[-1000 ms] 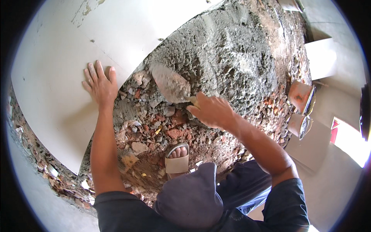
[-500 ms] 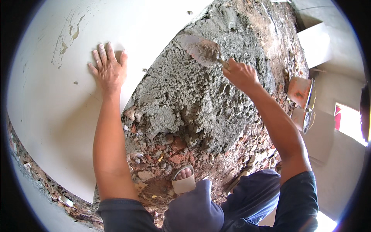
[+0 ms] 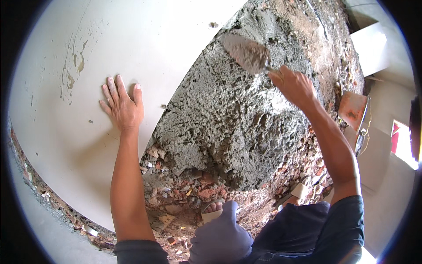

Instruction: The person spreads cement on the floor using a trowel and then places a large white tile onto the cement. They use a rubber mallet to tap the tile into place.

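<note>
At the right sits a reddish container [image 3: 353, 108], its contents out of sight. The right hand [image 3: 295, 86] has its grip wrapped around the handle of a trowel [image 3: 247, 53], the blade reaching far and left from it over grey mortar [image 3: 228, 123]; the left hand's [image 3: 125, 109] grip is spread flat on the pale slab [image 3: 66, 149], left of the mortar.

Left hand [image 3: 124, 108] between 9 and 10 o'clock: palm down, fingers spread toward 11, left forearm [image 3: 129, 185] running to 12. Right hand [image 3: 293, 87] at 2 o'clock: fingers curled tight, right forearm [image 3: 335, 143] angled to 11.
</note>
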`<action>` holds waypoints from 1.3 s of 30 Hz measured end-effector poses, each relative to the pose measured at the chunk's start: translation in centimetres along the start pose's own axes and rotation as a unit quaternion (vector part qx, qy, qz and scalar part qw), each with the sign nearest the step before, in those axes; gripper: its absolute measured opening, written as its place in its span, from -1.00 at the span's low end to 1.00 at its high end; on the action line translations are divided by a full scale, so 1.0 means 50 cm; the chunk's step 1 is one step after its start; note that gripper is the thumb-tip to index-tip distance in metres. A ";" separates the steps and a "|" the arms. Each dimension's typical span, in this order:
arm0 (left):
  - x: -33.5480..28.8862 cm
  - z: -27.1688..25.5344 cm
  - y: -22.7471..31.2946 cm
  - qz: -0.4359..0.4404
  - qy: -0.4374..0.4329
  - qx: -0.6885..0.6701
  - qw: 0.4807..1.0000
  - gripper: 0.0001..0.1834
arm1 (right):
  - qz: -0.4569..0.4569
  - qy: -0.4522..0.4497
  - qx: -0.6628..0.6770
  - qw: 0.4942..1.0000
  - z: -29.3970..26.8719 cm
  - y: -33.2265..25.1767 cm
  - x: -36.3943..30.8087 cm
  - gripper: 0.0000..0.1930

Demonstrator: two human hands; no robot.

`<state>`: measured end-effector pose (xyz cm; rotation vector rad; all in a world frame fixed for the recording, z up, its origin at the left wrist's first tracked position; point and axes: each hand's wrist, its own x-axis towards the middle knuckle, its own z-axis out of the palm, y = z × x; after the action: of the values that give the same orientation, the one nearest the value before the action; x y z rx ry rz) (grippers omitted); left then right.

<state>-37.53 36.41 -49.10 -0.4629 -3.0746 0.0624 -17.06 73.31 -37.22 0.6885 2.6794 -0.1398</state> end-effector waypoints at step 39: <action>0.001 0.019 -0.009 0.022 0.054 -0.017 0.998 -0.30 | -0.150 0.170 -0.323 0.919 0.039 0.172 0.174 -0.72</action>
<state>-37.72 35.97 -50.02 -0.5183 -2.9646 -0.0123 -19.36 84.37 -42.32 0.0921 2.8636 0.8248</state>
